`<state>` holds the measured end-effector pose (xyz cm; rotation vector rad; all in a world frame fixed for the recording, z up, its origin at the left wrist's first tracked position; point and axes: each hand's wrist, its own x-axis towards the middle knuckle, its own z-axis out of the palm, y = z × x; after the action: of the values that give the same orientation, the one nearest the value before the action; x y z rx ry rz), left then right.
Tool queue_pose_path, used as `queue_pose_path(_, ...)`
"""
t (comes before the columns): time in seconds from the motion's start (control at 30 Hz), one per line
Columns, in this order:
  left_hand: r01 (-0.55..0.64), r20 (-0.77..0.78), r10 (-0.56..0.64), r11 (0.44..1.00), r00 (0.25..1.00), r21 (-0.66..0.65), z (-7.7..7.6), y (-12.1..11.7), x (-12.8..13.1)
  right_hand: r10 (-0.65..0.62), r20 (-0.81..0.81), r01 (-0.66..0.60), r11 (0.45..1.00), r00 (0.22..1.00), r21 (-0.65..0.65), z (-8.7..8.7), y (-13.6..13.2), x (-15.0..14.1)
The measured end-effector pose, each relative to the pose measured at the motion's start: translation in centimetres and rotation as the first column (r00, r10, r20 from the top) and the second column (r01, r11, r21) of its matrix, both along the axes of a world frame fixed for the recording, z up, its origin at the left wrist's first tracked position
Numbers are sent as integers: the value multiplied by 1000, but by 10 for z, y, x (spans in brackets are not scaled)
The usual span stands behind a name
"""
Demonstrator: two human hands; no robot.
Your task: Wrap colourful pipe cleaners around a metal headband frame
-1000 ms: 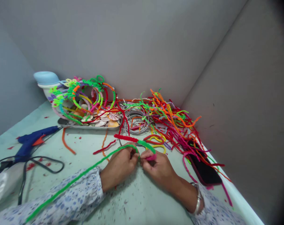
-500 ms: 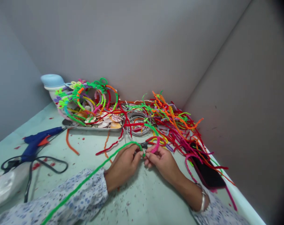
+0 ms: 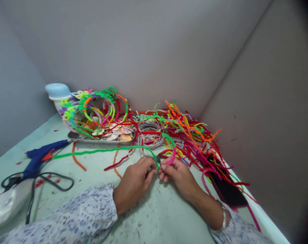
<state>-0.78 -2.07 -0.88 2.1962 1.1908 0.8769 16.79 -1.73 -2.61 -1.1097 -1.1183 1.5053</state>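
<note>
My left hand (image 3: pixel 137 179) pinches the near end of a long green pipe cleaner (image 3: pixel 105 149), which reaches leftward over the table toward the glue gun. Close beside it, my right hand (image 3: pixel 180 179) is closed on a curved band (image 3: pixel 173 156) wrapped in pink, green and red pipe cleaner. The pink end of that band goes into my right fingers, and its red end points left above a wire coil (image 3: pixel 150 134). The fingertips of both hands nearly meet where the green pipe cleaner joins the band. My fingers hide the exact joint.
A tray (image 3: pixel 105 141) of shells with colourful pipe-cleaner headbands (image 3: pixel 93 101) stands at the back left. On the left lie a blue glue gun (image 3: pixel 38 156) and its cable. Loose pipe cleaners (image 3: pixel 189 128) pile up at the right, partly over a phone (image 3: pixel 227 188). Scissors (image 3: pixel 172 153) lie behind my hands.
The long green pipe cleaner has swung from across my left forearm up and away, so it now stretches left over the table. Both hands stay together, shifted slightly right with the band.
</note>
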Motion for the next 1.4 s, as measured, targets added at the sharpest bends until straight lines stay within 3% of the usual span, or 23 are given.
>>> queue_pose_path(0.2,4,11,-4,998,1000,57,1,0,0,28,-27,-28,1000,999,9,-2,0,0)
queue_pose_path(0.5,42,53,-46,996,998,74,-3,3,-2,12,79,-14,999,997,36,2,-2,0)
queue_pose_path(0.9,48,-20,-46,988,999,144,-5,3,-3,8,90,-11,1000,996,29,-1,0,1)
queue_pose_path(1.17,-93,13,94,947,995,308,3,7,-6,-6,84,6,1000,996,7,-2,1,1)
queue_pose_path(1.4,-147,89,124,929,988,341,14,15,-10,5,111,-6,1000,994,7,0,0,-1)
